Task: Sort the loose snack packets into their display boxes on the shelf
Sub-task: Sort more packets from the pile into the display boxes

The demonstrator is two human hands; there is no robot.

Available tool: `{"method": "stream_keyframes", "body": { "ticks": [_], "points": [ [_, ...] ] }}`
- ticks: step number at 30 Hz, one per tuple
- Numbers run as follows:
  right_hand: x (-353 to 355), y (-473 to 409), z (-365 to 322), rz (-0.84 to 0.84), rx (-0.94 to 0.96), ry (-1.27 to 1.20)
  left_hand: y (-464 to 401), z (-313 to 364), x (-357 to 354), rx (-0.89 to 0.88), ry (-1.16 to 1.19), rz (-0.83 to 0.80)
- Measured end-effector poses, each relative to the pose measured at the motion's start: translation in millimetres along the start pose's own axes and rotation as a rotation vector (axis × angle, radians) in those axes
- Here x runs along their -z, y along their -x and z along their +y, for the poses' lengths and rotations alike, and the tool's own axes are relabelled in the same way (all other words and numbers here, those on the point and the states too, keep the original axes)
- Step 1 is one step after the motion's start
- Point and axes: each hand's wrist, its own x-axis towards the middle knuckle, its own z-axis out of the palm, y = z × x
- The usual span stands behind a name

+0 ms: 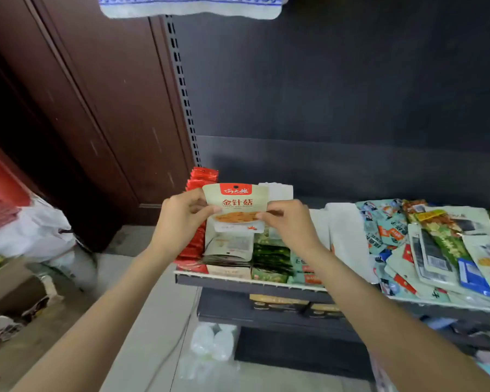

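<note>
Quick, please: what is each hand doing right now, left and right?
Left hand: pinches the left edge of the beige snack packet.
Right hand: pinches the right edge of the same packet.

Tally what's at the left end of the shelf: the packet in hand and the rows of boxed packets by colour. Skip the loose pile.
Beige packet, held by left hand and right hand: 1
Red row: 1
Beige row: 1
Green row: 1
Total: 4

Display boxes [238, 258] stand at the shelf's [249, 283] left, loose packets [436, 244] right.
</note>
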Motion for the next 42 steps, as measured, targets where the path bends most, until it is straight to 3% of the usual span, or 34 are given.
{"method": "stream_keyframes", "body": {
  "ticks": [5, 11, 13, 16, 25, 29, 32, 36, 42],
  "points": [
    [-40.6, 13.2, -12.7, -0.086, -0.058, 0.23, 10.0, -41.3, 21.7, -0.061, -0.146, -0.2],
    [-38.3, 31.5, -21.2, -0.061, -0.05, 0.304, 6.9, -59.1, 18.4, -0.297, -0.485, -0.4],
    [-39.0, 30.1, -21.0, -0.132, -0.059, 0.36, 4.6, -60.4, 19.8, -0.429, -0.689, -0.441],
    [-43.7, 22.9, -22.7, -0.268, -0.05, 0.484, 5.7, -60.5, 24.0, -0.518, -0.796, -0.48],
    [-51.5, 23.8, -24.1, -0.213, -0.02, 0.559, 8.1, -56.4, 24.9, -0.568, -0.697, -0.472],
    [-50.8, 23.6, -21.1, -0.408, -0.114, 0.594, 5.5, -51.4, 17.9, -0.566, -0.77, -0.596],
    [-52.7, 20.3, -18.2, -0.439, -0.187, 0.556, 1.1, -41.4, 7.1, -0.524, -0.916, -0.661],
    [-47.0, 20.2, -18.5, -0.331, -0.203, 0.461, -0.4, -34.8, -2.3, -0.365, -0.817, -0.707],
    [-9.6, 36.9, -5.3, -0.012, -0.202, 0.239, 0.4, -21.6, -26.3, -0.207, -0.378, -0.508]
  ]
}}
